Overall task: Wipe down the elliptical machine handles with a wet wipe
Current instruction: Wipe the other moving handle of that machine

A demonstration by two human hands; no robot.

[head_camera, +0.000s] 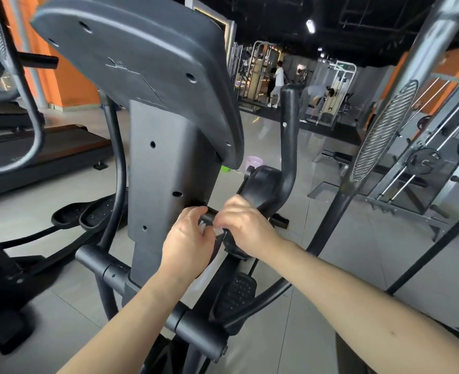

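Handle [209, 212] in left hand [187, 236], right hand [245, 222]

Treadmill [47, 152] lies left of the elliptical machine [163, 171], weight rack [425, 157] to its right.

Gym interior. Pale grey tiled floor [317, 265] with a glossy sheen; orange walls [72, 85] on both sides; black ceiling with exposed pipes [357, 20] and a bright white ceiling lamp [310, 25]. Left, a black treadmill [47, 152]; right, a grey steel weight rack [422, 163]; mid-floor, a pale pink plastic bin [254, 161].
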